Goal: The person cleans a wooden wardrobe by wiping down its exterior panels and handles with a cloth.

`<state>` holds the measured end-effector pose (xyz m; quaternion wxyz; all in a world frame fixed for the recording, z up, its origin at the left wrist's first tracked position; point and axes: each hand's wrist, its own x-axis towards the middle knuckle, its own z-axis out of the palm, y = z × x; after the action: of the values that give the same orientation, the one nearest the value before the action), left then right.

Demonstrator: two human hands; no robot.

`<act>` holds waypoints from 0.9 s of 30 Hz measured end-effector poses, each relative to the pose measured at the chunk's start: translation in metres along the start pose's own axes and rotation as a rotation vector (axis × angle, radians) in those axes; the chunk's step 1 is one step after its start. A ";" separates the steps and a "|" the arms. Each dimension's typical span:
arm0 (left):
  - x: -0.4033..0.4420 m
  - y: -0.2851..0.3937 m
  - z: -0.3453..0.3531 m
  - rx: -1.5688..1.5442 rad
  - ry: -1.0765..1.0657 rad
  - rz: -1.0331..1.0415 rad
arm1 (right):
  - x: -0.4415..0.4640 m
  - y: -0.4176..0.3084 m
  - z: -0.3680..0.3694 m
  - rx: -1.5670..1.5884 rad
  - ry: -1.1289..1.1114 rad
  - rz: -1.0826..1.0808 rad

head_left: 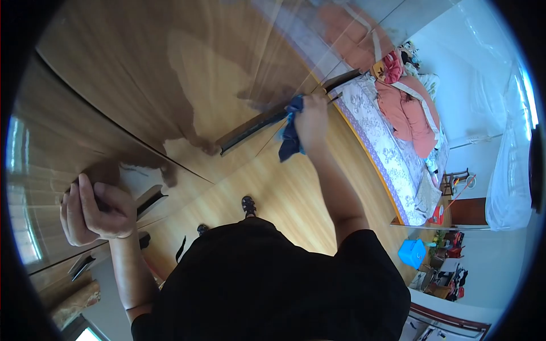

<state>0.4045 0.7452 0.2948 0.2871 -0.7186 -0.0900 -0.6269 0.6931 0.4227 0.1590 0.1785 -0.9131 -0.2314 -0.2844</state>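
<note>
My right hand (313, 124) is closed on a dark blue cloth (291, 136), which hangs down below the fingers. The cloth touches the long dark handle strip (250, 129) on a glossy wood-grain wardrobe door (142, 74). My left hand (98, 211) is raised by the glossy panel on the left, its fingers curled in and nothing visible in them. Whether its knuckles touch the panel I cannot tell. A shorter dark handle (151, 202) sits just right of that hand.
A bed with a floral, purple-edged sheet (378, 153) and a bundled salmon-pink quilt (406, 111) stands on the right. Beyond its foot are a blue box (412, 253) and a wooden chair (455, 181). My sandalled feet (248, 206) are on the wood floor (296, 199).
</note>
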 end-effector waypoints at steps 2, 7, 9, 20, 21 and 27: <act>0.000 0.001 0.001 -0.010 0.019 -0.016 | -0.017 -0.018 0.025 -0.151 -0.046 -0.002; -0.003 0.002 0.000 -0.011 0.008 -0.050 | -0.047 -0.096 -0.004 -0.112 -0.155 -0.225; -0.007 0.000 -0.002 -0.020 -0.004 -0.037 | -0.050 -0.100 -0.009 -0.062 -0.074 -0.284; -0.002 -0.004 -0.002 -0.219 0.038 -0.036 | -0.024 -0.051 0.009 0.018 0.112 -0.014; -0.001 -0.005 -0.002 -0.253 0.041 -0.042 | -0.023 -0.052 0.008 0.005 0.119 0.020; -0.005 -0.014 0.005 -0.313 0.108 0.006 | -0.023 -0.051 0.020 0.014 0.136 0.194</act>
<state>0.4007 0.7605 0.2943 0.1782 -0.7202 0.0265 -0.6700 0.6578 0.4669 0.1394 0.2270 -0.9085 -0.1314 -0.3254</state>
